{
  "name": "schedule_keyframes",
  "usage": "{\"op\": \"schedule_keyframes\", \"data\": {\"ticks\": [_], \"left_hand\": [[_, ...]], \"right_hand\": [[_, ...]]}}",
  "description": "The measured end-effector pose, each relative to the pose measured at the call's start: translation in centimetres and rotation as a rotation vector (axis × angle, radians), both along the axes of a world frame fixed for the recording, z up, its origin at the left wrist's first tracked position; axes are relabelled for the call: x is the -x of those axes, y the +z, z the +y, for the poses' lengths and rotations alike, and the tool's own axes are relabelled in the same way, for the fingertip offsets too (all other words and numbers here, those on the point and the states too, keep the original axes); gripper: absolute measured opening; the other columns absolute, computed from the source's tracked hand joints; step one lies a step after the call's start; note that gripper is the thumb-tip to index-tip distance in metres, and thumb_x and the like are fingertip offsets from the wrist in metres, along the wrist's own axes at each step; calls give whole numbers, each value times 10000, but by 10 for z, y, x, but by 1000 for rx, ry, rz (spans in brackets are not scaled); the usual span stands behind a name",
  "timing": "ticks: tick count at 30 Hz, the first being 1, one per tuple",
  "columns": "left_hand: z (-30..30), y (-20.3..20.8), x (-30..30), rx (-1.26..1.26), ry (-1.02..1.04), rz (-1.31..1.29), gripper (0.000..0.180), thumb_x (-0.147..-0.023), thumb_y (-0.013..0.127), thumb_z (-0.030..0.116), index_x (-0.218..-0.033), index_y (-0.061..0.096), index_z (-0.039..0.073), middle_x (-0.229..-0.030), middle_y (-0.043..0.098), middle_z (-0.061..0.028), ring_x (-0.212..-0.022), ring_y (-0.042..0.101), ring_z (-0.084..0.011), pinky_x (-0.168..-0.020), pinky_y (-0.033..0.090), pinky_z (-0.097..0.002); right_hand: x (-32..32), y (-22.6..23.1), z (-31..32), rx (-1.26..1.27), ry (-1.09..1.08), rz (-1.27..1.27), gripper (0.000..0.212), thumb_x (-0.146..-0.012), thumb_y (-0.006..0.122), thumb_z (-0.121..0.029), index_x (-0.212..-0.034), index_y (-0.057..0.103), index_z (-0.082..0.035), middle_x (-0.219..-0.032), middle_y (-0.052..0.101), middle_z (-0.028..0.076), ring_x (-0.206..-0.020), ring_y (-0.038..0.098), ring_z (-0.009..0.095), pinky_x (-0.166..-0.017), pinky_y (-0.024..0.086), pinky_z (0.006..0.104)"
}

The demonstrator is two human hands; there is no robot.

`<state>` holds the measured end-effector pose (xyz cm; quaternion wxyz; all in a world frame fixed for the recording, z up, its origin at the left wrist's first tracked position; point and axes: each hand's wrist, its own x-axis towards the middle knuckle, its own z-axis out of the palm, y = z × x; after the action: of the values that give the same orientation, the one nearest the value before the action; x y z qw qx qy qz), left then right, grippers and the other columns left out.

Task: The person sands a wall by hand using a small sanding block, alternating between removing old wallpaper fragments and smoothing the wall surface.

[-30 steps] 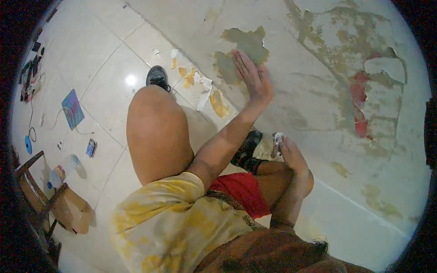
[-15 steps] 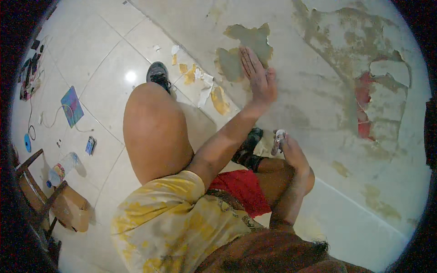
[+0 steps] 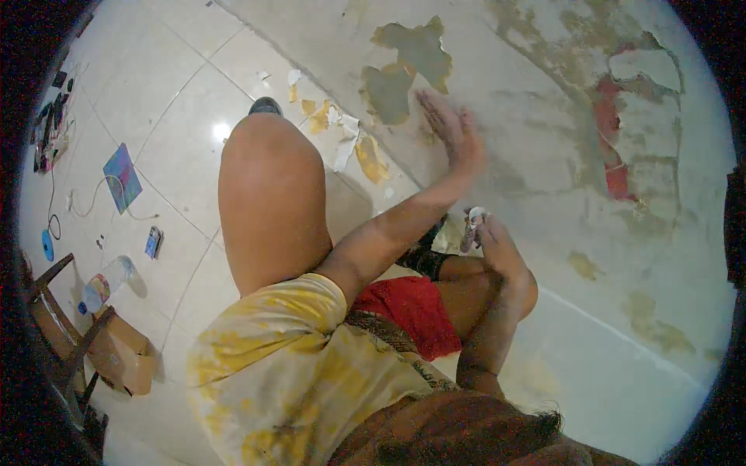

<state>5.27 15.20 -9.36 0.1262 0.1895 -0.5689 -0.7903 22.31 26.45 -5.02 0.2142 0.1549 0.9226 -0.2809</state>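
My left hand [image 3: 452,132] is stretched out along the pale wall [image 3: 528,225], fingers extended and slightly smeared by motion. It is beside a grey-green bare patch [image 3: 388,89] with ragged, yellowish edges where the surface layer is gone. Whether the palm touches the wall I cannot tell. Lower down, near my bent right knee, my right hand [image 3: 501,247] is closed around a small, white-smeared object [image 3: 473,225]. Its kind is not clear, as the fingers partly cover it.
Peeled flakes [image 3: 371,159] in white and yellow lie along the wall's foot. A larger damaged area with a red strip [image 3: 610,140] is at upper right. On the tiled floor at left are a plastic bottle [image 3: 113,281], a cardboard box [image 3: 124,353], a wooden chair [image 3: 54,311] and cables.
My left hand has shifted off the grey-green patch, down and right along the wall. My right hand stays by the knee with the same object. The view has tilted slightly.
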Motion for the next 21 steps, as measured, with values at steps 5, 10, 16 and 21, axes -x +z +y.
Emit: {"op": "schedule_keyframes", "data": {"ticks": [5, 10, 16, 21], "left_hand": [[-4, 39, -33, 233, -99, 575, 670, -987, 339, 300, -1488, 46, -35, -1559, 4, -243, -1445, -32, -400, -1148, -24, -512], [-16, 20, 27, -91, -56, 460, 688, -974, 370, 305, -1493, 57, -21, -1559, 13, -242, -1438, -26, -425, -1141, -15, -532], [-38, 41, 40, 381, 38, 373, 810, -941, 456, 370, -1486, 18, -40, -1550, 8, -268, -1441, -14, -412, -1143, 0, -519], [-34, 57, 19, 375, -74, 482, 873, -927, 478, 437, -1477, 14, -58, -1540, -15, -292, -1439, -21, -419, -1143, 1, -512]], "right_hand": [[2, 36, -22, -69, 36, -244, 550, -999, 363, -424, -1207, 504, 65, -1149, 568, 294, -1064, 554, 421, -933, 418, 439], [-26, 33, -3, 31, 9, -40, 362, -1017, 392, -280, -1184, 552, -1, -900, 593, 74, -825, 543, 169, -768, 444, 317], [-55, -6, 24, 11, 35, 49, 391, -1024, 380, -303, -1206, 546, 1, -975, 592, 84, -911, 540, 187, -850, 436, 312], [-60, -4, 33, -17, 309, 213, 400, -1024, 386, -315, -1219, 543, -4, -1031, 585, 86, -948, 525, 180, -886, 419, 300]]}}
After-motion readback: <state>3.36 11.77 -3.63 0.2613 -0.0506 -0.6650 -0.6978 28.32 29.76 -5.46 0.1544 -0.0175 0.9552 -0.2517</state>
